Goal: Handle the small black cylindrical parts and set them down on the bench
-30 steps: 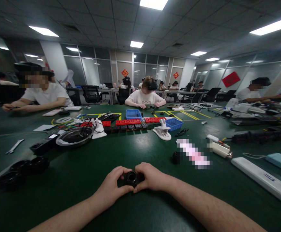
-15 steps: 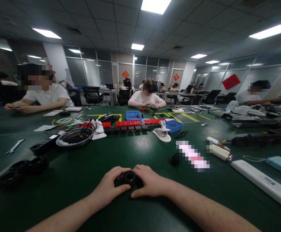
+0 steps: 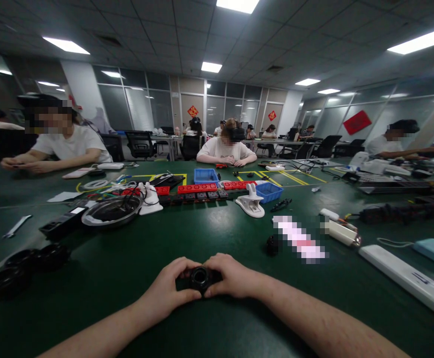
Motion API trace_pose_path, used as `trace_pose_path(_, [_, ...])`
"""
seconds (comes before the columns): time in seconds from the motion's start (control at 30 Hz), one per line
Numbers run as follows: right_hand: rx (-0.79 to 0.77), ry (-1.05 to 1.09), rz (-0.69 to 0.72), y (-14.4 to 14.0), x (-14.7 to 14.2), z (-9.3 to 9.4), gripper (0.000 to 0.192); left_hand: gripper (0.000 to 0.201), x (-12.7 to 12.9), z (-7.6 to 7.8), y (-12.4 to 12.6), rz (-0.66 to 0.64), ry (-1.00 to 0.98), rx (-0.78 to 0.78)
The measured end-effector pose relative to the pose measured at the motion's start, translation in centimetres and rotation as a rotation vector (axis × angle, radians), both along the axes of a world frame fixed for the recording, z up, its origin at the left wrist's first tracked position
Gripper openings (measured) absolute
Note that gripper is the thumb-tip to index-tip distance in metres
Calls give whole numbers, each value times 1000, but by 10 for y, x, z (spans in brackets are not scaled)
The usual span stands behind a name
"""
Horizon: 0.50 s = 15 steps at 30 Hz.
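Black and round: holding a ring [image 3: 199, 285] between left hand [image 3: 174, 282] and right hand [image 3: 232, 276], at the surface's [image 3: 219, 233] near side. Pressing right thumb [image 3: 216, 287] against the ring again, after parting half a second ago, so seemingly regripping it. Hiding its right flank behind that hand; beyond, showing a pink-and-white strip [image 3: 299, 239] only as blocky pixels.

Left grip [image 3: 168, 284] and right grip [image 3: 232, 276], facing each other, both in a closed pinch: fingers [image 3: 185, 262] arched above, thumbs [image 3: 190, 297] below, their tips nearly meeting between the grips. Bare forearms [image 3: 317, 315] slant outward and downward, one behind each grip.
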State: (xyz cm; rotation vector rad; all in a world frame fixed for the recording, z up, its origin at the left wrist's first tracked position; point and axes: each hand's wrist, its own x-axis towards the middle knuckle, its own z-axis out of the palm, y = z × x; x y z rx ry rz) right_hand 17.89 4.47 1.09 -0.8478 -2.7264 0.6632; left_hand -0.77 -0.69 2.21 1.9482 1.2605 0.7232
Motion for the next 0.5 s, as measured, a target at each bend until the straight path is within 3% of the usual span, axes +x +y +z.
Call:
trace_pose_path(0.13, [62, -25, -152, -7, -7, -4, 43, 26, 6, -1, -4, 102, 55, 19])
trace_pose_path(0.27, [233, -112, -295, -16, -17, -5, 43, 24, 7, -7, -5, 194, 98, 90])
trace_pose_path(0.37, [281, -105, -286, -19, -17, -4, 51, 26, 5, -12, -4, 179, 81, 133])
trace_pose_path(0.5, [136, 13, -124, -14, -7, 1, 57, 33, 0, -12, -4, 71, 65, 169])
